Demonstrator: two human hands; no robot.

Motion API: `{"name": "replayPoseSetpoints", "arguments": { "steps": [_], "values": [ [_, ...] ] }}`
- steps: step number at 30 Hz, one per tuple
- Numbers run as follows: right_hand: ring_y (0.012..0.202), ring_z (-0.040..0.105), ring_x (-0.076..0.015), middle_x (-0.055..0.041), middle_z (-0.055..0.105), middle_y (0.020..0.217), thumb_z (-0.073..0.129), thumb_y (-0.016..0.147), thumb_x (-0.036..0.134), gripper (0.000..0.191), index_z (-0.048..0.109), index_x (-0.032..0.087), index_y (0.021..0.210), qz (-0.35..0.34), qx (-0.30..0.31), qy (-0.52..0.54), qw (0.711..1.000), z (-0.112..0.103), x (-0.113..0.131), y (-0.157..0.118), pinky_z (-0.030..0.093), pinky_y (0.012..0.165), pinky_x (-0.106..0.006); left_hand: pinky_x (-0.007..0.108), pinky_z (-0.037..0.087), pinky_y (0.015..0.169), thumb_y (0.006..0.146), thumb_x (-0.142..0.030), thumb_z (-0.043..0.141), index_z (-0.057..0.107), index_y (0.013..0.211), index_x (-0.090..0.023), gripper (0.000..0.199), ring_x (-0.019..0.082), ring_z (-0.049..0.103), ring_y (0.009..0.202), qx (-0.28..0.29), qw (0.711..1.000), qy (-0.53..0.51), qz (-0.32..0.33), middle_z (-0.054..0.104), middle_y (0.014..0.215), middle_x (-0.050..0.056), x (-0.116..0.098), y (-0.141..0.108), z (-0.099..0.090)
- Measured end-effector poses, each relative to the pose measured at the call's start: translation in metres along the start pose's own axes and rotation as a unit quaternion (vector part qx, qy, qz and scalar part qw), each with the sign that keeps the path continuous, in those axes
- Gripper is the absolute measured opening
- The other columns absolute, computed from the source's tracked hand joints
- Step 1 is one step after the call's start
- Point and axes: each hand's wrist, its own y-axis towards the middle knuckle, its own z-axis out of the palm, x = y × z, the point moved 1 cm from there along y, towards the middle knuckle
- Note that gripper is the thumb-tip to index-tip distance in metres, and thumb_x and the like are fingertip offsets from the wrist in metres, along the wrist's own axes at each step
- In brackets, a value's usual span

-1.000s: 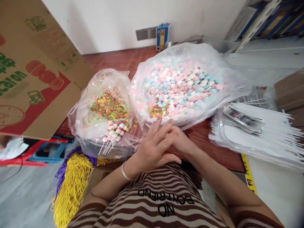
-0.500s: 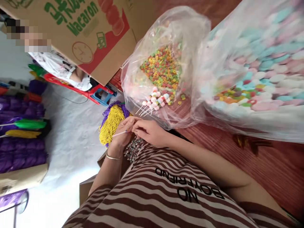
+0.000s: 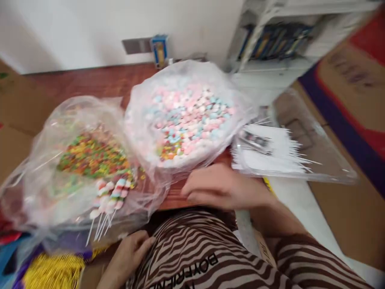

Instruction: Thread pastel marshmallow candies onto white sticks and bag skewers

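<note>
Candy skewers (image 3: 118, 194) lie bunched on the near side of the left plastic bag (image 3: 49, 150), their sticks pointing back toward the person. Nearest of all, the left hand (image 3: 130, 257) rests low against the striped shirt (image 3: 204, 249), below the table's front edge, fingers loosely curled; whether they hold anything cannot be told. The right hand (image 3: 219, 186), blurred, is over that edge, its fingers bent and close together; their grip cannot be told either. A narrow strip of red tabletop (image 3: 177, 188) shows between the right plastic bag (image 3: 240, 98) and the edge, leaving slim room beside this hand. White sticks (image 3: 279, 156) spread at the right, near the forearm. Past the pastel candies (image 3: 195, 114), wider red tabletop reaches back left to the blue device (image 3: 159, 50) and the wall (image 3: 105, 32).
</note>
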Motion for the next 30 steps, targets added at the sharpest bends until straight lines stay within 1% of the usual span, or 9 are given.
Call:
{"name": "replayPoseSetpoints", "arguments": {
  "steps": [3, 5, 7, 14, 20, 23, 26, 28, 30],
  "values": [
    [0.084, 0.068, -0.0197, -0.0055, 0.075, 0.088, 0.046, 0.105, 0.032, 0.031, 0.072, 0.020, 0.095, 0.296, -0.191, -0.217, 0.911, -0.081, -0.032, -0.063, 0.046, 0.074, -0.029, 0.029, 0.044, 0.072, 0.090, -0.047, 0.057, 0.064, 0.072, -0.020, 0.033, 0.020, 0.061, 0.076, 0.127, 0.983, 0.040, 0.129, 0.068, 0.078, 0.002, -0.078, 0.027, -0.007],
    [0.089, 0.068, -0.0250, -0.0124, 0.075, 0.088, 0.053, 0.099, 0.023, 0.027, 0.073, 0.015, 0.083, 0.465, -0.173, -0.334, 0.801, -0.109, -0.065, -0.087, 0.045, 0.076, -0.032, 0.027, 0.043, 0.076, 0.088, -0.037, 0.062, 0.071, 0.089, -0.021, 0.018, 0.019, 0.063, 0.084, 0.188, 0.962, 0.062, 0.186, 0.072, 0.089, 0.002, -0.117, 0.036, -0.007],
    [0.092, 0.069, -0.0281, -0.0174, 0.076, 0.090, 0.064, 0.089, 0.015, 0.016, 0.073, 0.011, 0.077, 0.532, -0.128, -0.359, 0.756, -0.115, -0.097, -0.093, 0.044, 0.076, -0.034, 0.027, 0.042, 0.080, 0.088, -0.033, 0.065, 0.072, 0.100, -0.022, 0.018, 0.019, 0.064, 0.091, 0.210, 0.947, 0.081, 0.229, 0.073, 0.098, 0.003, -0.141, 0.044, -0.006],
    [0.097, 0.066, -0.0168, -0.0203, 0.074, 0.097, 0.051, 0.091, -0.002, 0.023, 0.070, 0.006, 0.079, 0.457, -0.209, -0.354, 0.789, -0.072, -0.121, -0.085, 0.039, 0.073, -0.029, 0.028, 0.043, 0.086, 0.090, -0.028, 0.065, 0.072, 0.112, -0.024, 0.023, 0.020, 0.064, 0.099, 0.185, 0.942, 0.074, 0.269, 0.073, 0.107, 0.003, -0.156, 0.062, 0.004],
    [0.066, 0.060, -0.0133, -0.0025, 0.064, 0.061, 0.068, 0.084, 0.017, 0.030, 0.057, 0.016, 0.056, 0.446, -0.327, -0.274, 0.787, -0.100, -0.124, -0.104, 0.035, 0.061, -0.027, 0.029, 0.046, 0.084, 0.091, -0.029, 0.065, 0.073, 0.115, -0.023, 0.026, 0.020, 0.066, 0.095, 0.179, 0.947, 0.049, 0.263, 0.073, 0.106, 0.005, -0.152, 0.064, 0.002],
    [0.059, 0.058, -0.0148, -0.0007, 0.061, 0.057, 0.057, 0.094, 0.032, 0.035, 0.059, 0.019, 0.062, 0.422, -0.414, -0.231, 0.773, -0.099, -0.096, -0.108, 0.042, 0.059, -0.028, 0.032, 0.047, 0.088, 0.091, -0.036, 0.069, 0.076, 0.115, -0.023, 0.029, 0.022, 0.066, 0.096, 0.218, 0.932, -0.006, 0.288, 0.075, 0.103, 0.006, -0.155, 0.067, 0.009],
    [0.060, 0.065, -0.0178, -0.0025, 0.070, 0.069, 0.069, 0.087, 0.048, 0.029, 0.066, 0.021, 0.079, 0.278, -0.553, 0.079, 0.781, -0.053, -0.055, -0.089, 0.055, 0.061, -0.034, 0.038, 0.050, 0.095, 0.081, -0.049, 0.079, 0.067, 0.136, -0.027, 0.060, 0.025, 0.067, 0.105, 0.324, 0.890, -0.183, 0.262, 0.072, 0.126, 0.012, -0.166, 0.075, 0.034],
    [0.060, 0.068, -0.0189, -0.0031, 0.072, 0.070, 0.083, 0.076, 0.049, 0.032, 0.068, 0.021, 0.081, 0.245, -0.523, 0.302, 0.758, -0.006, -0.036, -0.064, 0.059, 0.061, -0.035, 0.042, 0.049, 0.102, 0.058, -0.053, 0.095, 0.054, 0.149, -0.032, 0.102, 0.029, 0.063, 0.122, 0.377, 0.822, -0.356, 0.234, 0.057, 0.150, 0.014, -0.178, 0.080, 0.054],
    [0.062, 0.070, -0.0189, -0.0019, 0.073, 0.071, 0.088, 0.071, 0.049, 0.036, 0.068, 0.021, 0.083, 0.250, -0.498, 0.426, 0.713, 0.042, -0.029, -0.039, 0.061, 0.061, -0.034, 0.041, 0.051, 0.103, 0.047, -0.057, 0.097, 0.060, 0.142, -0.028, 0.106, 0.031, 0.060, 0.127, 0.308, 0.761, -0.516, 0.245, 0.057, 0.149, 0.014, -0.188, 0.086, 0.063]
  ]
}}
